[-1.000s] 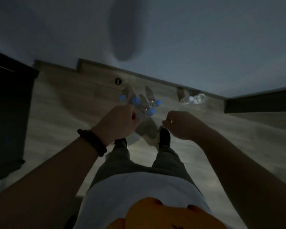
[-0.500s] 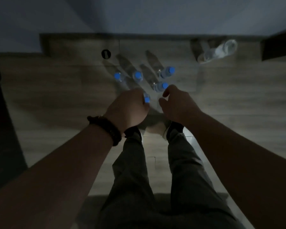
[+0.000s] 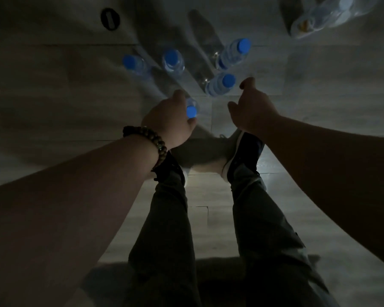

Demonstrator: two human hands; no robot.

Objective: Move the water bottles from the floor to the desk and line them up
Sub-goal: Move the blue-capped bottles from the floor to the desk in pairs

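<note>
Five blue-capped bottles apart; left grip holds nearest.

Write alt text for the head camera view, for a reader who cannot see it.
In dim light, a person's left hand grips a blue-capped clear plastic water bottle near its top, above a pale wooden floor. The right hand holds nothing and reaches toward the nearest of four more blue-capped bottles standing on the floor.

Both arms reach down; left grip curled round bottle neck; right grip loosely curled, empty.
</note>
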